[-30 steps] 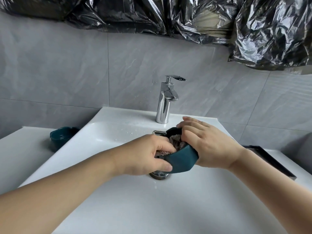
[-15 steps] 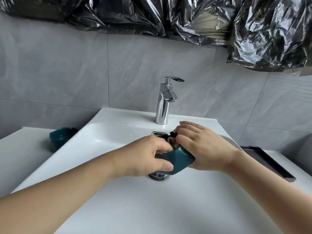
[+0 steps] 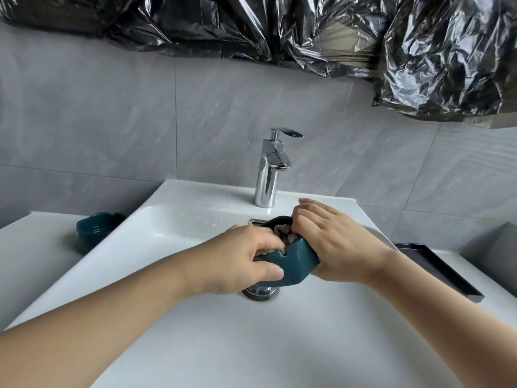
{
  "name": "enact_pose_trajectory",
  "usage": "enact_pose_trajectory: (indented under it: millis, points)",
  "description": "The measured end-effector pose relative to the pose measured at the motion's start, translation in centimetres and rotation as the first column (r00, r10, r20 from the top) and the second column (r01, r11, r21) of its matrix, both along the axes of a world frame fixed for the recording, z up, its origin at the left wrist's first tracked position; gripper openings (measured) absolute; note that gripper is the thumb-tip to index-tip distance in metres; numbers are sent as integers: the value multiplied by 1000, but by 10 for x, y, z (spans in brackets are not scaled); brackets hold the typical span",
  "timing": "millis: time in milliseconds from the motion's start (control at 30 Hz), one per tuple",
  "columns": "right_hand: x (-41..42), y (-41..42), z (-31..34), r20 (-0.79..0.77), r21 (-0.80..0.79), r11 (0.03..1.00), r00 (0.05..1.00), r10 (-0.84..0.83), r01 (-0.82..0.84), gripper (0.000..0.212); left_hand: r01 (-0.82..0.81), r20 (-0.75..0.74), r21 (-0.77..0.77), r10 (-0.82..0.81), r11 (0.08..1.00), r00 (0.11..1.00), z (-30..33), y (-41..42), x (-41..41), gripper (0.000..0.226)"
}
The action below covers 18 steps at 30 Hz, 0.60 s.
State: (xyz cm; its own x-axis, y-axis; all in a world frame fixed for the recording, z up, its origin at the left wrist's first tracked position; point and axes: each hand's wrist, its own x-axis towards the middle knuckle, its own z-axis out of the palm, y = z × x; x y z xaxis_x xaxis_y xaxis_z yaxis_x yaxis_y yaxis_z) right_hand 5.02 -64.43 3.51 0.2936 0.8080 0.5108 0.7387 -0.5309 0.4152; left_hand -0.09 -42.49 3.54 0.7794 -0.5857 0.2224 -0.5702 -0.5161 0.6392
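Observation:
Over the drain [image 3: 260, 293] of the white sink [image 3: 195, 331] I hold a dark teal dish [image 3: 293, 264], tilted on its side. My left hand [image 3: 237, 264] grips its near edge, thumb on the outside, fingers curled over the rim onto a grey cloth [image 3: 285, 233] stuffed inside the dish. My right hand [image 3: 335, 245] cups the dish from the right, its fingers curled over the far rim onto the same cloth. Most of the cloth is hidden by my fingers.
A chrome faucet [image 3: 270, 175] stands behind the basin, no water running. A second teal dish piece [image 3: 95, 226] sits on the counter at the left. A dark tray [image 3: 436, 267] lies on the counter at the right. Black plastic sheeting [image 3: 279, 29] hangs above.
The dish has rocked a little between my hands and my fingers have shifted on the cloth inside it. Both hands stay over the drain.

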Motion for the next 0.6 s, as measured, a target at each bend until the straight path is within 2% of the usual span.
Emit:
enact_pose_trajectory:
  millis: [133, 267, 367, 433, 533, 600]
  points:
    - [0, -6, 6, -3, 104, 994, 999, 47, -46, 27, 28, 11, -12, -28, 1000, 1000, 4, 10, 5, 8]
    - [3, -8, 5, -45, 143, 981, 990, 137, -130, 31, -9, 94, 119, -3, 993, 996, 4, 24, 5, 29]
    - [4, -7, 3, -93, 79, 990, 988, 126, -119, 26, 9, 42, 162, -16, 987, 999, 0, 20, 7, 26]
    - [3, -5, 3, -69, 13, 998, 996, 56, -56, 21, 24, -31, 102, -20, 994, 999, -3, 12, 7, 7]
    - [-1, 3, 2, -16, -38, 999, 1000, -12, 11, 17, 26, -88, -63, -32, 998, 996, -3, 1, 5, 40]
    - [-4, 5, 4, -9, -18, 1000, 1000, -17, 17, 20, 10, -109, -122, -23, 992, 994, -1, 0, 5, 38]
